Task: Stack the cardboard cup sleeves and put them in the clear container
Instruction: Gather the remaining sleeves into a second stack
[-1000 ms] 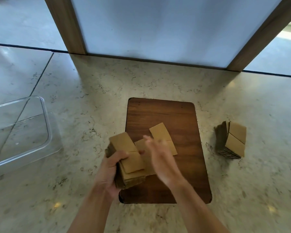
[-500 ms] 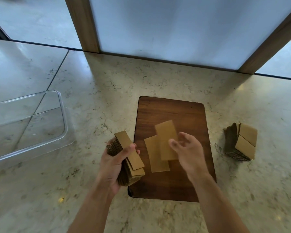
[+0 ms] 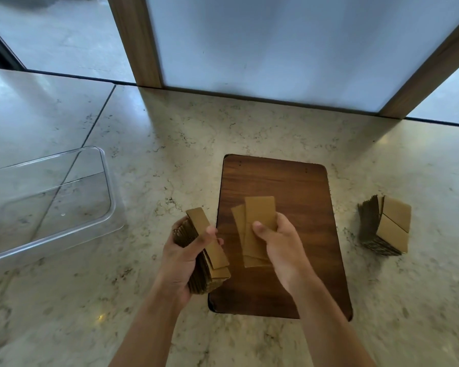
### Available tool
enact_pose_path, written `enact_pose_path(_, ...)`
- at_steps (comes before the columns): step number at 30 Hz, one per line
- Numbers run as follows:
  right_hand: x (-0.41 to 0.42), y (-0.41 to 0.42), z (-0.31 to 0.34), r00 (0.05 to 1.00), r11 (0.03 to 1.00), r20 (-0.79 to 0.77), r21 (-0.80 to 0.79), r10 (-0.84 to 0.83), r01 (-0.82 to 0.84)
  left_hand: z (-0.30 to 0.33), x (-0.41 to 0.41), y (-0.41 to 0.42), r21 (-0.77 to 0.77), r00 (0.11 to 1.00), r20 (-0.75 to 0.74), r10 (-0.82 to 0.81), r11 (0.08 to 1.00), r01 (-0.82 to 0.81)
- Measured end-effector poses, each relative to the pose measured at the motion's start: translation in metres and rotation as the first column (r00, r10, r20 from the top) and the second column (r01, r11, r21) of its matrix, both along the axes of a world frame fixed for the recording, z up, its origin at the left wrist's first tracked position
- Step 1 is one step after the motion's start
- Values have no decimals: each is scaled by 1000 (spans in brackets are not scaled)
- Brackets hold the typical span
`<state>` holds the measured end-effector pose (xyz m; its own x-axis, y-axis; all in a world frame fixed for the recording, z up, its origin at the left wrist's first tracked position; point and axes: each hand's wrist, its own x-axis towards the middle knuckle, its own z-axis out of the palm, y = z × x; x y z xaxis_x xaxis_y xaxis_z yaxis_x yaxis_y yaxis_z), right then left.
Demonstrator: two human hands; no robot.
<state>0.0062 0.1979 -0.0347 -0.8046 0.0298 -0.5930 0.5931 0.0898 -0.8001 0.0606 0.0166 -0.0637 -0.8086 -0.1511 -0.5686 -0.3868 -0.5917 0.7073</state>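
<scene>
My left hand [image 3: 182,258] grips a thick stack of brown cardboard sleeves [image 3: 204,250] at the left edge of the wooden board [image 3: 297,186], thumb across the top sleeve. Two loose flat sleeves [image 3: 257,215] lie overlapped on the board. My right hand [image 3: 278,242] pinches the upper one, thumb on top and fingers at its right edge. The clear container [image 3: 109,186] sits on the counter at the left, with nothing visible inside it.
A second pile of sleeves [image 3: 387,229] rests on the marble counter [image 3: 170,144] to the right of the board. Wooden window posts [image 3: 135,41] and frosted panes rise behind the counter.
My right hand came down onto the loose sleeves and closed on the upper one. The left hand kept its stack and shifted slightly left of the board.
</scene>
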Motion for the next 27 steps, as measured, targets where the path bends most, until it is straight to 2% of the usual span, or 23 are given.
enact_pose_path(1,2,-6,5,999,995,21,-95,32,-30,2,-1,3,15,999,-3,-46,999,46)
enact_pose_path(2,7,-16,7,994,987,17,-124,108,-105,3,-2,6,38,996,-10,-93,995,94)
enact_pose_path(4,19,-34,0,962,964,-74,-7,264,-265,5,-4,17,80,990,-30,-141,986,143)
enact_pose_path(5,23,-38,-4,951,958,-111,47,287,-284,6,-5,21,80,991,-35,-132,988,134)
enact_pose_path(6,25,-37,-4,961,966,-103,28,258,-256,5,-5,24,70,994,-39,-101,992,104)
enact_pose_path(8,25,-19,-2,991,971,-3,-196,137,-135,3,-8,29,51,997,-78,-24,998,28)
enact_pose_path(9,25,-6,-6,992,937,81,-344,92,-59,2,-11,31,33,993,-122,2,999,2)
enact_pose_path(11,30,14,-7,978,834,171,-551,118,-4,3,-16,38,-48,971,-238,-13,999,1)
enact_pose_path(13,32,24,-3,972,755,131,-652,196,-64,4,-22,45,-160,944,-312,-111,985,63)
enact_pose_path(15,29,38,0,980,754,33,-644,198,-130,6,-29,51,-259,908,-346,-235,954,148)
enact_pose_path(17,18,57,2,972,823,-104,-519,209,-232,6,-37,50,-331,871,-368,-325,921,203)
enact_pose_path(19,3,74,6,905,907,-293,-195,309,-373,3,-45,47,-352,851,-385,-358,909,223)
enact_pose_path(21,-14,88,2,781,879,-403,206,477,-431,-4,-52,45,-400,822,-404,-402,885,236)
enact_pose_path(22,-21,92,-4,724,838,-427,333,542,-431,-9,-54,46,-456,805,-396,-441,856,244)
enact_pose_path(25,-29,95,-22,642,755,-418,490,643,-437,-21,-55,58,-582,788,-345,-511,774,247)
enact_pose_path(27,-23,93,-38,662,804,-471,448,583,-391,-27,-53,72,-574,832,-365,-419,804,153)
